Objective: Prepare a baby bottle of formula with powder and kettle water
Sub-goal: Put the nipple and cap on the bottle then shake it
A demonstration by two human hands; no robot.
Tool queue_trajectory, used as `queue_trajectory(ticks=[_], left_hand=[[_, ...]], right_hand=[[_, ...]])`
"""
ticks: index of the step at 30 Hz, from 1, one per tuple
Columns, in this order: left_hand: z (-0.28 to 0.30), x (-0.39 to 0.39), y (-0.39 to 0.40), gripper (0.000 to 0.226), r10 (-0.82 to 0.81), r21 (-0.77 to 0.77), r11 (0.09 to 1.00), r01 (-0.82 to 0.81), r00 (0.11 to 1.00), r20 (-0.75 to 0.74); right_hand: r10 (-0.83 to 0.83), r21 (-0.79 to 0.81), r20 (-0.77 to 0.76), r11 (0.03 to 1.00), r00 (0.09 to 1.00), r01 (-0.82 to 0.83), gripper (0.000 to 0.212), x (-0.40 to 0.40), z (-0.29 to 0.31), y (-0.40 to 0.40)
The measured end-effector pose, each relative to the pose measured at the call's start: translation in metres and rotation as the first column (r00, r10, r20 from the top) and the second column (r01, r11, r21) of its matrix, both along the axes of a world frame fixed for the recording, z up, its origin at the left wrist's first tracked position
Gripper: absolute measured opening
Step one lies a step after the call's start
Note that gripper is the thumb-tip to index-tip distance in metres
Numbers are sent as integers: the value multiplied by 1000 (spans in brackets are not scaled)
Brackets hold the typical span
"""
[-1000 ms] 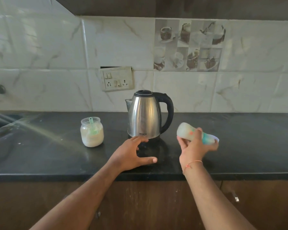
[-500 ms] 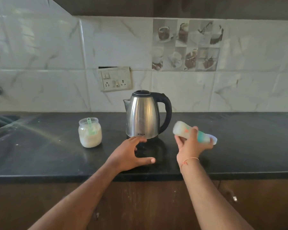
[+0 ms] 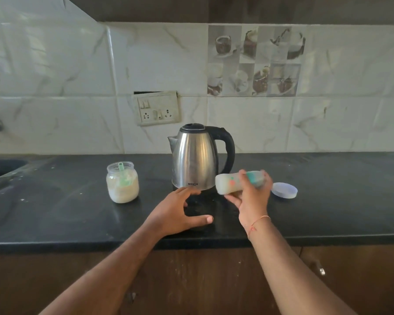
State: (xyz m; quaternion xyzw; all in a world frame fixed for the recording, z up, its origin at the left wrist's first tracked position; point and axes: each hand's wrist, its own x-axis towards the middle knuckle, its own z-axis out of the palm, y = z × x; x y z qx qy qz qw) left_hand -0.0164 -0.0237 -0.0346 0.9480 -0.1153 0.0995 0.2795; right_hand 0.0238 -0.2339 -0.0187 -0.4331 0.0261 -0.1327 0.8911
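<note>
My right hand (image 3: pixel 251 201) grips a baby bottle (image 3: pixel 228 184) of whitish liquid, held almost sideways and blurred, its base towards the steel kettle (image 3: pixel 195 158). The kettle stands at mid-counter with its black handle to the right and lid down. My left hand (image 3: pixel 180 212) rests flat on the black counter (image 3: pixel 66 212) in front of the kettle, fingers spread and empty. A glass jar of formula powder (image 3: pixel 122 182) with a green scoop inside stands to the kettle's left.
A pale round lid (image 3: pixel 284 190) lies on the counter right of my right hand. A switch and socket plate (image 3: pixel 156 108) is on the tiled wall behind the kettle. A sink edge (image 3: pixel 0 167) shows at far left. Brown cabinet fronts lie below the counter.
My right hand has swung the bottle left, towards the kettle, while holding it sideways. The pale lid behind it now shows fully. My left hand has stayed on the counter.
</note>
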Motion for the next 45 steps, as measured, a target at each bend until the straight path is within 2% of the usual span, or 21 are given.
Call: queue_trajectory(ticks=[1, 2, 3, 4, 5, 6, 10, 15, 20, 25, 29, 31, 32, 34, 35, 38, 39, 40, 42, 44, 45], left_hand=[[1, -1, -1, 111, -3, -4, 1000, 3, 1000, -6], [1, -2, -1, 114, -3, -3, 1000, 3, 1000, -3], [1, -2, 0, 115, -3, 1, 1000, 3, 1000, 3], [0, -1, 0, 115, -5, 8, 1000, 5, 1000, 5], [-1, 0, 0, 113, -7, 14, 1000, 7, 1000, 8], [-1, 1, 0, 111, -4, 19, 1000, 4, 1000, 10], [-1, 4, 0, 94, 10, 41, 999, -9, 1000, -25], [-3, 6, 0, 91, 11, 56, 998, -8, 998, -62], [-1, 4, 0, 76, -16, 44, 999, 20, 995, -97], [1, -2, 2, 94, -66, -79, 995, 54, 986, -156], [7, -6, -2, 78, -76, -128, 990, 54, 982, -170], [8, -6, -2, 69, -66, -116, 992, 49, 987, -145], [8, -5, -2, 64, -59, -116, 992, 44, 990, -129], [7, -4, -2, 62, -53, -110, 993, 43, 994, -97], [7, -4, -2, 63, -49, -99, 994, 41, 996, -77], [4, -4, -3, 79, -31, -79, 996, 30, 999, -17], [4, -4, -2, 90, -31, -81, 996, 30, 999, -10], [4, -5, -1, 101, -24, -84, 996, 24, 1000, -6], [4, -6, -2, 111, -16, -84, 996, 15, 1000, -11], [5, -5, -2, 115, -7, -76, 997, 6, 1000, -10], [5, -4, -2, 117, -5, -66, 998, 4, 1000, -11]], right_hand=[[-92, 131, -12, 987, 996, 93, 73, 4, -2, -4], [-114, 124, -15, 986, 993, 115, 74, 4, -1, -3], [-57, -3, 16, 998, 998, 57, 73, -1, 1, 1], [51, -248, 42, 968, 998, -39, 71, -6, -1, 6], [153, -448, 51, 887, 987, -114, 68, -10, -4, 10], [185, -530, 39, 837, 982, -137, 66, -11, -4, 12], [126, -474, 72, 877, 989, -77, 74, -10, -1, 14], [118, -647, 92, 762, 989, -31, 95, -12, -5, 23], [192, -709, 46, 698, 980, -103, 82, -15, 0, 26], [406, -607, 21, 731, 914, -311, 93, -13, -3, 16], [435, -546, 34, 762, 900, -348, 95, -11, -3, 13], [281, -344, 59, 907, 958, -244, 89, -6, -4, 11], [150, -149, 51, 979, 987, -141, 87, 0, -6, 9], [-40, 137, 5, 990, 999, 39, 87, 6, -8, 2], [-34, 118, -1, 992, 999, 34, 86, 4, -7, 1], [269, -310, 6, 916, 963, -254, 79, -7, -6, 5], [243, -321, 14, 920, 970, -226, 77, -7, -5, 5], [155, -201, 27, 968, 987, -147, 75, -5, -3, 6], [-95, 216, 5, 972, 995, 92, 77, 3, -5, -2], [-72, 176, 3, 982, 997, 70, 83, 1, -3, -1], [62, -27, 22, 998, 998, -61, 82, -4, -2, 2]])
